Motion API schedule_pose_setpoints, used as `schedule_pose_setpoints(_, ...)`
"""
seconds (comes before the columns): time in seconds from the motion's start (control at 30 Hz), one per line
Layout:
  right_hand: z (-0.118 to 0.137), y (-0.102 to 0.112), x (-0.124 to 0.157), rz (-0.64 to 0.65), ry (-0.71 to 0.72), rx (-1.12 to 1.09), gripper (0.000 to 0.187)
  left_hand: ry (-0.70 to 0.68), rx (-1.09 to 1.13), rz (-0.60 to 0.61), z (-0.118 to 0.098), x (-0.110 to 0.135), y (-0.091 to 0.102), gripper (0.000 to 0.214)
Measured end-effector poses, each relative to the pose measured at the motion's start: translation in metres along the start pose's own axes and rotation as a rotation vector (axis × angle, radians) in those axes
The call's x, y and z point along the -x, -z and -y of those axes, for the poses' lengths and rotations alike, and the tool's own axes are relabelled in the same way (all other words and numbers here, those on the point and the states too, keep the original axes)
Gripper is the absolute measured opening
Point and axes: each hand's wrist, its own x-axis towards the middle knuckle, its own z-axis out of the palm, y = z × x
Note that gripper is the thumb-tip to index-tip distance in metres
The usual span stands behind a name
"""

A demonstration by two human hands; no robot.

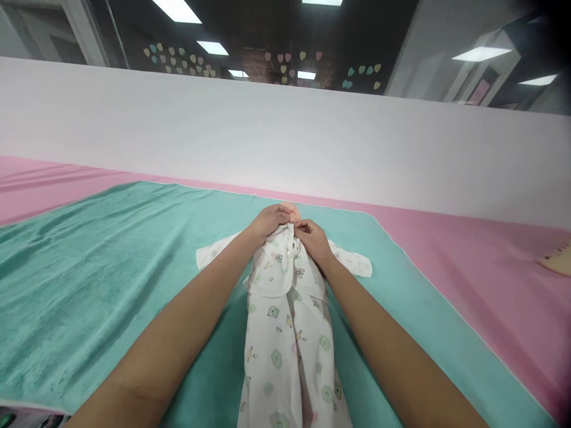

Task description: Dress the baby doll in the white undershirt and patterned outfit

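Observation:
A baby doll (291, 209) lies on its back on a teal towel (111, 267), dressed in a white printed romper (285, 321) with sleeves spread to both sides. Only the top of its head shows beyond my hands. My left hand (267, 221) pinches the romper's collar at the doll's neck. Opposite it, my right hand (312, 238) pinches the other edge of the collar, fingers closed on the fabric. Both hands meet at the neckline.
The towel lies on a pink sheet (468, 267). A white padded wall (285, 142) runs across the far side. A beige object (557, 260) pokes in at the right edge. Glass panes with heart stickers stand beyond the wall.

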Motion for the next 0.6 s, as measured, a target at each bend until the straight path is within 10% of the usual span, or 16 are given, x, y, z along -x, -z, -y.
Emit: schedule_pose_setpoints(0.6,0.0,0.001,-0.009,-0.024,-0.095,-0.079,0.028,-0.122,-0.405,0.027,0.004,-0.002,0.013,0.025)
